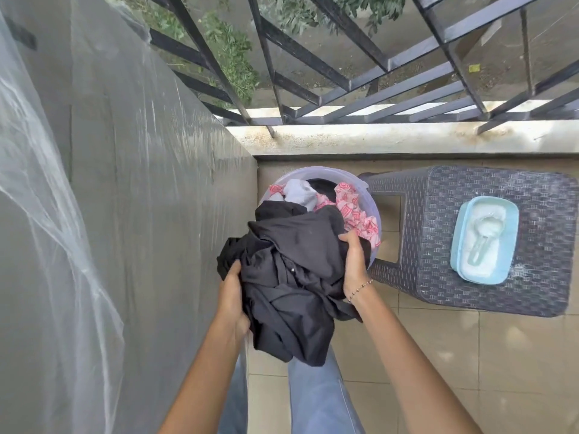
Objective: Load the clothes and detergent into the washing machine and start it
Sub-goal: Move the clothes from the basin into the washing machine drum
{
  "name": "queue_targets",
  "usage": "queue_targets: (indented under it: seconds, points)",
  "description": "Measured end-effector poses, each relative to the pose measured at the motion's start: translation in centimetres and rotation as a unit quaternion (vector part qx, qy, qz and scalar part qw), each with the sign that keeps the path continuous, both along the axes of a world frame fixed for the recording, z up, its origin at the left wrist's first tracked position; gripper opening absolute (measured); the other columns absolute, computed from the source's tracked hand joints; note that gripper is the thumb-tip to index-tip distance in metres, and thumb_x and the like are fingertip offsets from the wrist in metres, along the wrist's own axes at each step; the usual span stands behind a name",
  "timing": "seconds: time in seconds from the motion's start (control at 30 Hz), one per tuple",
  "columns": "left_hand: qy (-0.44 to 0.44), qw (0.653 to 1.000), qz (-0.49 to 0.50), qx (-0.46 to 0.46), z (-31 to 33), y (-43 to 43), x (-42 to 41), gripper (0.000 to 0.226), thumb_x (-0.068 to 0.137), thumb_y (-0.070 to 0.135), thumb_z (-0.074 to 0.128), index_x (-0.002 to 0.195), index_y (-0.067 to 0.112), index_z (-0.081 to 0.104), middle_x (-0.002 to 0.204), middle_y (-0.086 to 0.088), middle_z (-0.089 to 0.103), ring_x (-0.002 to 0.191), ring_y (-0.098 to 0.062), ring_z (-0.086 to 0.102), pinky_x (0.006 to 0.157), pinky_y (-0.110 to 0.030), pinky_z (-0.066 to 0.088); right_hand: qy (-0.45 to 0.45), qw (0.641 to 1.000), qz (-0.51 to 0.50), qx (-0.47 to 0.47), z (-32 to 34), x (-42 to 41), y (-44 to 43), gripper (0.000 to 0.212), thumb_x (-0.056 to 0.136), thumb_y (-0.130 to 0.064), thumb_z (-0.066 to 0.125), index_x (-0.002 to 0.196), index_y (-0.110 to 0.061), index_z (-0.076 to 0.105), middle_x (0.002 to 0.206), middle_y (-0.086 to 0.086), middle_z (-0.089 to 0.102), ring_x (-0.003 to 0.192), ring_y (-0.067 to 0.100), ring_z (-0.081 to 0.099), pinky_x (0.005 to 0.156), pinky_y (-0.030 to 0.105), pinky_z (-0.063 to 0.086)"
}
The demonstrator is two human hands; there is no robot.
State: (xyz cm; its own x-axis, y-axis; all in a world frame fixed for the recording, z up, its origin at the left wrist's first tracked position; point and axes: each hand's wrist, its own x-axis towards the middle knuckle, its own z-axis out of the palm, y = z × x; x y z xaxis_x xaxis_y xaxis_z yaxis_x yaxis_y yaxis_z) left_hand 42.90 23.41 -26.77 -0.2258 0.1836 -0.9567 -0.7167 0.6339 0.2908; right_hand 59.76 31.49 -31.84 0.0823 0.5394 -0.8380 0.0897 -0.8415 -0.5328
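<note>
Black clothes bundle [291,277] held mid-air at frame centre, partly over near rim of lavender plastic tub [374,211]. Left hand [232,296] grips bundle at its 8 o'clock, fingers dug into fabric. Right hand [355,261] clutches it at 3 o'clock, beaded bracelet [362,288] on wrist. Tub, at 12 o'clock of bundle, holds pink-white patterned cloth [354,214] and pale grey garment [297,192]. Dark woven-pattern stool [454,277] at 3 o'clock, just beside tub. On stool top: open light-blue detergent box [507,245], scoop [482,233] lying in white powder. Plastic-sheeted grey surface [125,183] at 9 o'clock.

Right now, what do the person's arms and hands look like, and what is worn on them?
Both forearms are bare, without sleeves or gloves. The left hand wears nothing visible; the right hand has a thin chain bracelet with small dark beads at its wrist.
</note>
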Motion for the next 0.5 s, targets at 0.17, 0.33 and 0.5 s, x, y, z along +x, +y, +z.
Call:
queue_targets:
  seconds: [0.17,0.33,0.5]
  points:
    - [-0.113,0.986,-0.080,0.089,1.4,0.9,1.7,0.061,0.077,0.071,0.042,0.110,0.025,0.066,0.107,0.001,0.074,0.097,-0.013,0.071,0.081,-0.031,0.056,0.020,0.992,0.124,0.018,0.0,-1.8,-2.1,0.030,0.100,-0.014,0.035,0.109,-0.002,0.061,0.114,0.017,0.062,0.109,0.032,0.054,0.100,0.040,0.041]
    - [-0.059,0.987,-0.153,0.006,0.3,1.7,2.4,0.043,0.079,0.039,0.072,0.114,0.013,0.069,0.107,-0.012,0.074,0.101,-0.026,0.069,0.089,-0.036,0.055,0.057,0.944,0.323,0.046,1.2,-3.5,-3.1,0.034,0.086,-0.044,0.050,0.104,-0.017,0.063,0.113,0.003,0.065,0.109,0.019,0.059,0.097,0.037,0.045]
    - [-0.036,0.994,-0.100,-0.010,-0.9,-0.2,0.1,0.030,0.089,0.029,0.063,0.108,0.007,0.070,0.108,-0.016,0.071,0.094,-0.028,0.068,0.081,-0.035,0.054,0.198,0.970,0.144,-0.006,1.3,-0.9,-0.7,0.014,0.078,-0.031,0.062,0.075,-0.018,0.066,0.088,0.002,0.066,0.080,0.015,0.063,0.073,0.029,0.048]
